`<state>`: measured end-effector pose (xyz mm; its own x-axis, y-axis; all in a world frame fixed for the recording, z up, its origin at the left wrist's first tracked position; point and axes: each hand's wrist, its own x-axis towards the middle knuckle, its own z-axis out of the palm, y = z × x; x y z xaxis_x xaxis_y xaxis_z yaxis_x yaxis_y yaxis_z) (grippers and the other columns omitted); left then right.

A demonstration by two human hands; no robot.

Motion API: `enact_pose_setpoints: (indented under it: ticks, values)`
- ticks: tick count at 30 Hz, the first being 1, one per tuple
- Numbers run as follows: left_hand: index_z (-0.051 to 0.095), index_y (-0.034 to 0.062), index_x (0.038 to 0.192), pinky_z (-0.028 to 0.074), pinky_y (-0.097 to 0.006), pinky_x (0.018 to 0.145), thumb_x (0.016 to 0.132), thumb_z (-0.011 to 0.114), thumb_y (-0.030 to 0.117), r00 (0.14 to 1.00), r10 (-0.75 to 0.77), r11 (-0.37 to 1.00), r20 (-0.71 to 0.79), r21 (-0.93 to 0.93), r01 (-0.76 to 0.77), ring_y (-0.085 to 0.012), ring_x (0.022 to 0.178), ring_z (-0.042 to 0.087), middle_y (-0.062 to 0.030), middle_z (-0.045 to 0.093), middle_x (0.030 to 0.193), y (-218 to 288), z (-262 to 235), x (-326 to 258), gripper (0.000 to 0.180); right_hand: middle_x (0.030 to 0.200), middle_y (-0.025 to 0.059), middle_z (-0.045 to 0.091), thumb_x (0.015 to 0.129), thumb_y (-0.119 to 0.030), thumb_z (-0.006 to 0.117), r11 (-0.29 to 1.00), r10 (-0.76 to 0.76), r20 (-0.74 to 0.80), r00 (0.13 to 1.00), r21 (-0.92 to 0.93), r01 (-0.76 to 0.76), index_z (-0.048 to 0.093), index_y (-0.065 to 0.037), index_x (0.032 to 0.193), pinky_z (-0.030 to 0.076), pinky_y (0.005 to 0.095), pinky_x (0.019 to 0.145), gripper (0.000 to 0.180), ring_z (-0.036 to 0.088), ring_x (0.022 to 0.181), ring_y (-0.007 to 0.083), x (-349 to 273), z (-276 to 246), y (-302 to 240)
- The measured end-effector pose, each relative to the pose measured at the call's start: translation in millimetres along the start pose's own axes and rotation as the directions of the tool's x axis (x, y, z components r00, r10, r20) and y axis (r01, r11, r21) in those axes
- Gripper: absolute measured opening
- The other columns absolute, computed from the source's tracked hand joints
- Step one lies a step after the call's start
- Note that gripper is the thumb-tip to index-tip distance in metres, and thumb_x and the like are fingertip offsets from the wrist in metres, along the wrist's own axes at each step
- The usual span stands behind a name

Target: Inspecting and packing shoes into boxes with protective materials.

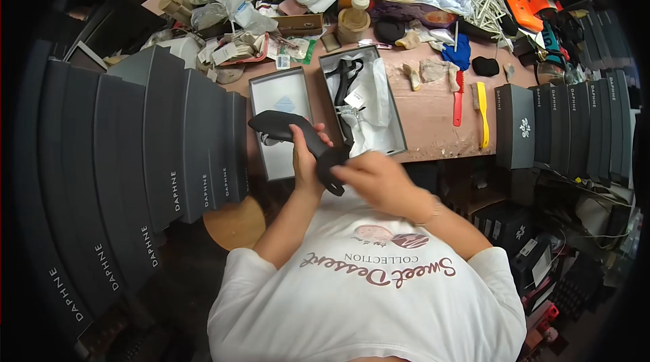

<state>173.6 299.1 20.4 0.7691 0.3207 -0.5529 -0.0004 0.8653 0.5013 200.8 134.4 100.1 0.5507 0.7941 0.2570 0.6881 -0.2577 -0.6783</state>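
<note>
head view: a matte black shoe (298, 137), long, curved and smooth, hangs above the table edge (433, 133) near centre. the left hand (306, 153) wraps its middle; the right hand (371, 178) pinches the end at five o'clock. the open shoebox (396, 115) sits at one o'clock.

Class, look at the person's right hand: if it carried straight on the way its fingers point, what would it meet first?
The right hand points left, toward the black shoe held in the left hand. It would probably meet the shoe's near end first.
</note>
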Motion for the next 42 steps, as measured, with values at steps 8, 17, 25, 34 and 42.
enact_pose_setpoints:
  ticks: [8,17,25,34,42]
  values:
    - [0.038,0.0086,0.131,0.046,-0.031,0.068,0.091,0.04,0.062,0.986,0.129,0.992,0.105,-0.018,-0.127,-0.0149,0.075,0.048,-0.0064,0.049,0.097,20,10,3,0.066,0.089,0.0106,0.061,0.074,-0.005,0.061,0.993,-0.058,-0.09,0.994,-0.105,0.048,0.066,-0.005,0.105,0.045,0.0387,0.06,0.032,0.059,0.074,0.0268,-8,-8,4]
    - [0.042,0.006,0.133,0.044,-0.029,0.068,0.088,0.041,0.065,0.939,-0.045,0.993,0.34,-0.087,0.079,-0.014,0.074,0.047,-0.0062,0.053,0.094,31,22,10,0.074,0.097,0.0115,0.056,0.073,0.005,0.062,0.989,0.104,-0.21,0.972,0.126,-0.078,0.064,-0.006,0.111,0.047,0.0368,0.074,0.04,0.056,0.085,0.0291,-5,-19,16]
    - [0.038,-0.0015,0.134,0.046,-0.029,0.07,0.088,0.04,0.066,0.84,-0.172,0.983,0.515,0.143,0.114,-0.0151,0.073,0.052,-0.0085,0.058,0.098,25,20,13,0.082,0.096,0.0096,0.056,0.077,0.0,0.062,0.938,0.202,0.25,0.947,0.229,-0.261,0.065,-0.005,0.108,0.049,0.0335,0.074,0.032,0.059,0.084,0.0266,-22,-21,28]
    - [0.066,-0.0046,0.093,0.048,-0.035,0.074,0.086,0.062,0.043,0.868,0.129,-0.211,0.48,0.868,-0.449,-0.0244,0.079,0.061,-0.0126,0.065,0.085,77,-16,73,0.048,0.096,0.0164,0.06,0.082,-0.005,0.061,0.822,0.491,0.094,0.866,0.279,-0.497,0.062,-0.001,0.114,0.046,0.0349,0.082,0.032,0.059,0.091,0.0312,-51,-14,67]
    - [0.071,-0.0007,0.089,0.008,-0.066,0.106,0.081,0.065,0.029,0.79,-0.113,-0.768,0.602,0.452,-0.454,-0.0373,0.137,0.023,-0.0193,0.048,0.133,-22,46,139,0.031,0.096,0.0173,0.059,0.084,-0.007,0.061,0.767,0.585,0.01,0.811,0.32,-0.557,0.06,-0.001,0.116,0.046,0.0367,0.08,0.033,0.058,0.089,0.0335,-57,-31,98]
